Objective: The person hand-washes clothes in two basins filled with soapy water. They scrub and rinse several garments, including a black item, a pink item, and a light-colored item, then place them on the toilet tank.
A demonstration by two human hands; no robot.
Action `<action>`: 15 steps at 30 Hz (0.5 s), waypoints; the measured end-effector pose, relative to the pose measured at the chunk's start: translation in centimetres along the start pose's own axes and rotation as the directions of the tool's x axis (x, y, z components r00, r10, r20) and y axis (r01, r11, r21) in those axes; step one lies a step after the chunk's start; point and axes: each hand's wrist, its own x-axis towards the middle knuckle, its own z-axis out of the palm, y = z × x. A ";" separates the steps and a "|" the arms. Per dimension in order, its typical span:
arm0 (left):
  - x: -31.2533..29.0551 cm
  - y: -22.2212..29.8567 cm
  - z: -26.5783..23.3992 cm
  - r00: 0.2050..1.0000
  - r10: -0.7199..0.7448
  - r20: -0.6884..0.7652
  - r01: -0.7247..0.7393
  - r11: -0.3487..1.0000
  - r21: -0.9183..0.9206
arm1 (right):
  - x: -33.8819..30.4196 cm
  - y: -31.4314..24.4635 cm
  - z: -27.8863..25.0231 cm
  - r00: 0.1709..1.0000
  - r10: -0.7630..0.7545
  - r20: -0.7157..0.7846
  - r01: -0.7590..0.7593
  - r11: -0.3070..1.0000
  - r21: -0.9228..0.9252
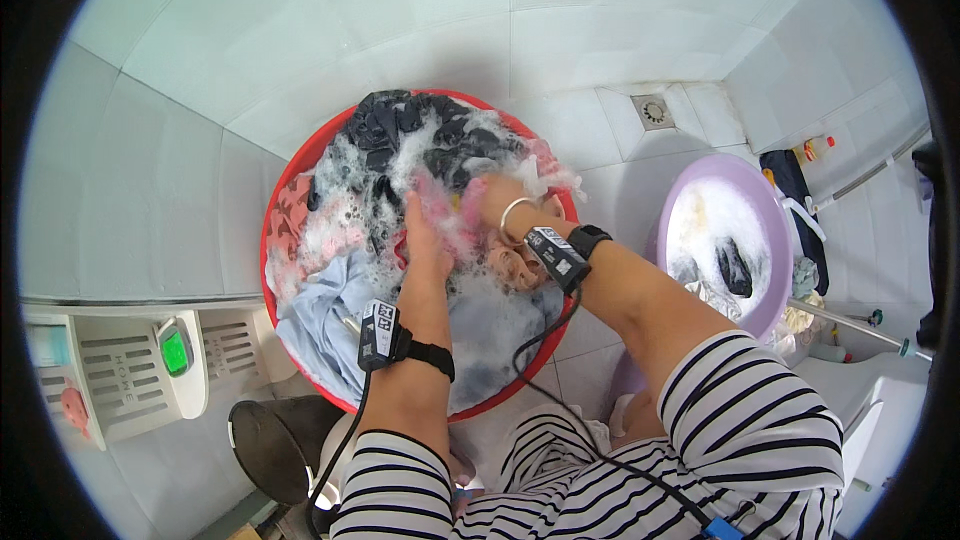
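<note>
A large red basin (pixel 268 250) is filled with wet clothes and white suds. Over its middle, a pink cloth (pixel 447 212), smeared by motion, stretches between my two hands. My left hand (pixel 428 240) is closed on its near side, thumb up. My right hand (pixel 503 202), with a bangle at the wrist, is closed on the other side; its fingertips are blurred. Around them lie a dark garment (pixel 380 130) at the back, a light blue garment (pixel 325 305) at the front left, a red patterned cloth (pixel 288 220) at the left and a beige cloth (pixel 515 265) beneath my right wrist.
A purple tub (pixel 782 240) with suds and clothes stands at the right. A floor drain (pixel 653 112) lies beyond it. Left are a white wall rack (pixel 140 390) and a dark bucket (pixel 268 450). Cables trail from the devices strapped to both my forearms.
</note>
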 end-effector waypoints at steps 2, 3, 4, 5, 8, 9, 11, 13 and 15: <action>-0.8 1.6 -0.1 0.975 -0.126 0.182 0.123 0.992 0.027 | -0.4 -1.8 0.2 0.993 -0.110 -0.044 0.112 0.992 0.054; -1.2 2.4 -0.5 0.929 -0.155 0.336 0.150 0.988 0.039 | -1.1 -2.8 0.5 0.950 -0.297 -0.096 0.312 0.921 0.232; -1.4 3.0 -0.9 0.959 -0.096 0.268 0.116 0.991 -0.063 | -1.8 -3.7 0.9 0.931 -0.325 -0.163 0.353 0.915 0.192; -1.7 3.2 -1.5 0.978 -0.034 0.208 0.038 0.999 -0.014 | -2.7 -4.8 1.4 0.886 -0.410 -0.216 0.446 0.881 0.156; -2.0 2.9 -2.5 0.946 0.120 0.300 -0.146 0.987 0.064 | -4.4 -7.1 1.9 0.817 -0.529 -0.227 0.550 0.834 0.038; -1.8 2.7 -2.2 0.934 0.074 0.350 -0.093 0.995 0.037 | -4.4 -7.3 1.7 0.770 -0.609 -0.188 0.623 0.782 0.016; -2.1 2.5 -1.4 0.908 -0.022 0.418 0.048 0.997 -0.053 | -3.2 -6.6 0.5 0.870 -0.446 -0.211 0.424 0.895 -0.140; -3.0 3.0 -0.2 0.964 -0.057 0.260 0.036 0.996 0.087 | -1.0 -4.6 -1.4 0.962 -0.210 -0.172 0.178 0.966 -0.188; -4.4 4.6 0.9 0.969 0.144 0.201 -0.225 0.849 0.478 | 0.5 -1.7 -3.0 0.967 -0.129 -0.220 0.069 0.963 -0.259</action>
